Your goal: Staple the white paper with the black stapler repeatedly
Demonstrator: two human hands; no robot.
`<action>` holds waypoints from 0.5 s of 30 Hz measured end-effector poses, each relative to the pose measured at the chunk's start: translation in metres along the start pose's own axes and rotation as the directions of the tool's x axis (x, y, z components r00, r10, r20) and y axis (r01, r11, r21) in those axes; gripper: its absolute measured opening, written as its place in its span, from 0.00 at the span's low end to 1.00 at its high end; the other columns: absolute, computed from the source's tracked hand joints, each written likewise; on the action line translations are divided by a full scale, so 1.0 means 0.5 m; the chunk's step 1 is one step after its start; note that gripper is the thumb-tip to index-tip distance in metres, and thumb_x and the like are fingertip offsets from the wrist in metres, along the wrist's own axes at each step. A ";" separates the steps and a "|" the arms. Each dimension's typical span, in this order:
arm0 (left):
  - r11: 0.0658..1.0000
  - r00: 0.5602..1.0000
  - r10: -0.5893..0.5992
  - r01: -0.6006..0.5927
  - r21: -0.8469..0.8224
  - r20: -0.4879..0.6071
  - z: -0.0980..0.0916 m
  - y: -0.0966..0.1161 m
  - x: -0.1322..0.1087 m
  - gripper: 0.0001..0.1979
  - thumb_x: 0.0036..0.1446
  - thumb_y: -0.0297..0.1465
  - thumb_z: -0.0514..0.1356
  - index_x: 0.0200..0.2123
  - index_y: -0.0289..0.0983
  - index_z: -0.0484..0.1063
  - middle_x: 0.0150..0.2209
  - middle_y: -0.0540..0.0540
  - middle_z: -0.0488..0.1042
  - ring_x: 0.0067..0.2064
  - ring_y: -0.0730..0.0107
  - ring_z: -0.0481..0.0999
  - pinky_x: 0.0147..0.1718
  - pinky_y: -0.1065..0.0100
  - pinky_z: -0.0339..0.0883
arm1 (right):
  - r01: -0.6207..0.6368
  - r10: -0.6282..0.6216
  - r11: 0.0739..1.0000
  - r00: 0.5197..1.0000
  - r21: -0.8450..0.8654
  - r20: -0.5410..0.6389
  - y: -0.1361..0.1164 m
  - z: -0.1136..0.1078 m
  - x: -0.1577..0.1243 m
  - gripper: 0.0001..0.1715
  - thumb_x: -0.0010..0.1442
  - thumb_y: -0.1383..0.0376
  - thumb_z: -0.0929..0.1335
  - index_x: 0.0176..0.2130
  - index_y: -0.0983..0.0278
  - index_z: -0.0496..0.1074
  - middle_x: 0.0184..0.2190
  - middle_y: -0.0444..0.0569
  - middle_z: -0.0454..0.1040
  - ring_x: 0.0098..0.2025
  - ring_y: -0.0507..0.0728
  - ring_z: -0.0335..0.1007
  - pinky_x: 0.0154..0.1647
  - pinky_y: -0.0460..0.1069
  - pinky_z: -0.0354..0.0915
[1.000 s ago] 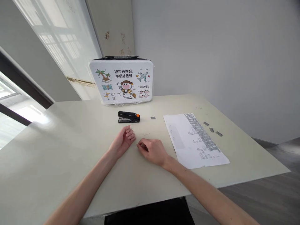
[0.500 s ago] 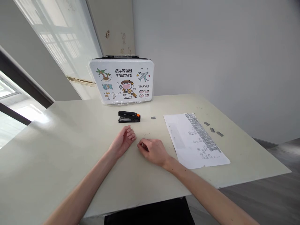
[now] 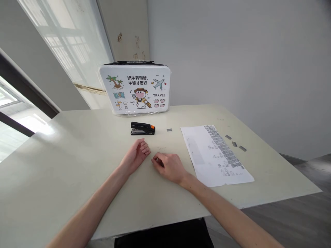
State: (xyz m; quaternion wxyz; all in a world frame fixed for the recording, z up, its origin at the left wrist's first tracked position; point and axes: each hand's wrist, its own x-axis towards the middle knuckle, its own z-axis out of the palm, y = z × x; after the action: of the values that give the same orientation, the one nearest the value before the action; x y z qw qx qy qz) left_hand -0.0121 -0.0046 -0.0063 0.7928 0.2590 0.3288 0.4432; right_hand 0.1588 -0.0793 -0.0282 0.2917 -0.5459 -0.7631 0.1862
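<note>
My left hand (image 3: pixel 137 154) rests on its side on the table, fingers curled in and nothing showing in them. Just to its right, my right hand (image 3: pixel 169 167) lies knuckles up with thumb and fingertips drawn together; no object shows there either. A small gap separates the two hands. Beyond my left hand is a black stapler (image 3: pixel 142 128) with an orange button at its right end. A short grey strip of staples (image 3: pixel 169 130) lies right of the stapler. A printed sheet of paper (image 3: pixel 196 151) lies flat to the right of my right hand.
A white case (image 3: pixel 121 103) with cartoon prints stands at the table's back, partly wrapped in clear plastic. Several grey staple strips lie right of the paper, one being the nearest strip (image 3: pixel 242 148). The pale table (image 3: pixel 64 165) meets a grey wall (image 3: pixel 232 51) behind.
</note>
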 end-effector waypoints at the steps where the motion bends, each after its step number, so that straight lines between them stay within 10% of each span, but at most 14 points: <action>1: 1.000 1.000 0.000 0.000 0.000 0.000 0.000 0.000 0.000 0.19 0.59 0.29 0.68 0.23 0.39 0.60 0.22 0.56 0.56 0.23 0.77 0.59 0.27 0.70 0.64 | -0.001 0.001 1.000 1.000 0.002 0.001 0.000 0.001 0.001 0.11 0.71 0.62 0.67 0.35 0.60 0.74 0.27 0.42 0.78 0.27 0.52 0.69 0.30 0.48 0.53; 8: 1.000 1.000 0.009 -0.009 0.014 -0.009 0.004 0.000 -0.002 0.19 0.58 0.29 0.68 0.23 0.38 0.60 0.23 0.57 0.54 0.23 0.78 0.57 0.26 0.71 0.63 | 0.036 -0.039 0.998 0.998 0.055 0.049 0.007 -0.023 -0.005 0.10 0.71 0.62 0.66 0.38 0.59 0.76 0.29 0.42 0.79 0.28 0.52 0.71 0.32 0.47 0.61; 15: 0.997 1.000 0.023 -0.023 0.068 -0.007 -0.001 -0.005 -0.004 0.20 0.58 0.32 0.69 0.23 0.38 0.61 0.24 0.56 0.54 0.24 0.77 0.56 0.27 0.70 0.62 | 0.046 -0.051 0.997 0.995 -0.060 -0.087 0.144 -0.176 -0.050 0.16 0.75 0.55 0.62 0.49 0.56 0.77 0.50 0.49 0.81 0.51 0.59 0.78 0.54 0.55 0.71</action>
State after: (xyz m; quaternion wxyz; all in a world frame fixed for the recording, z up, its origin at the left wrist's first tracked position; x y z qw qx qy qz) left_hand -0.0120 -0.0075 -0.0078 0.7771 0.2877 0.3437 0.4418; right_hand 0.2739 -0.0817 -0.0110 0.3137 -0.5432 -0.7675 0.1322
